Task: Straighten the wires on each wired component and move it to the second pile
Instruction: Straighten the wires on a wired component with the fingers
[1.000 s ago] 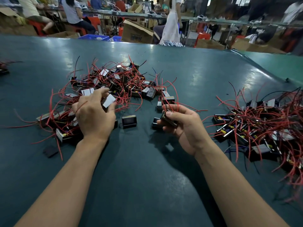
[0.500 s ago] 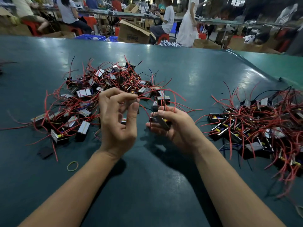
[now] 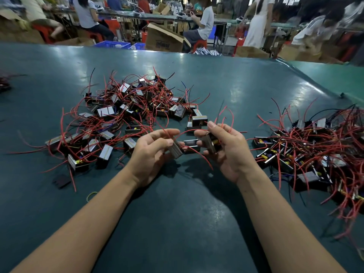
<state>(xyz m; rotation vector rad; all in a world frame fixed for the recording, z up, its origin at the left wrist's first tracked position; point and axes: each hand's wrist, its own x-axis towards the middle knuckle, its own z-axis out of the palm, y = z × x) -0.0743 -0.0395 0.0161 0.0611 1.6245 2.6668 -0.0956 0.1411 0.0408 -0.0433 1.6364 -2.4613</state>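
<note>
My left hand (image 3: 151, 154) grips a small silver-sided wired component (image 3: 176, 151) between thumb and fingers, just above the green table (image 3: 177, 223). My right hand (image 3: 229, 148) holds another dark wired component (image 3: 211, 143) close beside it. Red wires curve up from it past my fingers, and one red wire arcs between the two hands. A tangled pile of components with red wires (image 3: 128, 113) lies beyond my left hand. The second pile (image 3: 315, 148) spreads out to the right of my right hand.
Loose components lie just past my hands (image 3: 199, 121) and between them (image 3: 190, 143). A rubber band (image 3: 91, 195) and a flat black piece (image 3: 61, 181) sit at the left. Seated people, cardboard boxes (image 3: 163, 40) and blue crates stand behind the table's far edge.
My left hand left the left pile and came to the middle, now gripping a component. My right hand stayed near the centre with its component, wires now sticking up.
</note>
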